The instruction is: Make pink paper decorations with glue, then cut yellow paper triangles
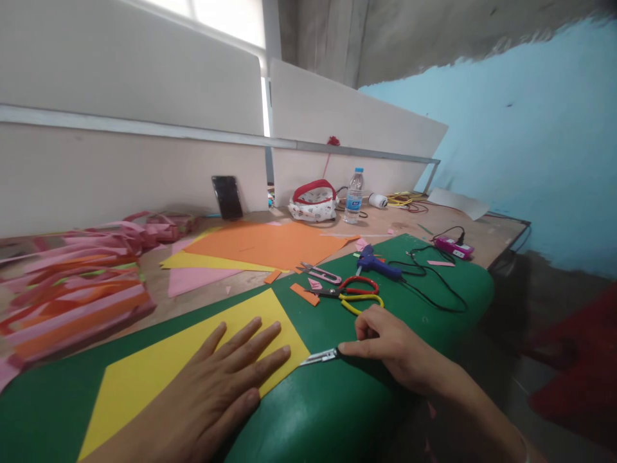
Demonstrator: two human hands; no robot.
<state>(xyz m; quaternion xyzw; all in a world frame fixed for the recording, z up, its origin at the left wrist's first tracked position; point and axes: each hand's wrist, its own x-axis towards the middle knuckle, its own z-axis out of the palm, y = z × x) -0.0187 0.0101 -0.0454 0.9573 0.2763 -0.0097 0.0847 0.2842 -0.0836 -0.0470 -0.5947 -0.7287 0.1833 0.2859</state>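
My left hand (222, 379) lies flat with fingers spread on a yellow paper sheet (159, 366), which rests on a green mat (337, 399). My right hand (390, 344) is closed on a small metal thread snipper (321, 357); its blades point left and touch the yellow sheet's right corner. Just beyond my right hand lie red-handled scissors (354, 286) and yellow-handled scissors (361, 303).
Orange paper sheets (270, 244), a yellow sheet and a pink sheet lie behind. Striped paper strips (72, 289) pile at left. A blue glue gun (376, 263) with black cord, a water bottle (354, 196), a pouch (313, 200), a phone (227, 197) and white partitions stand further back.
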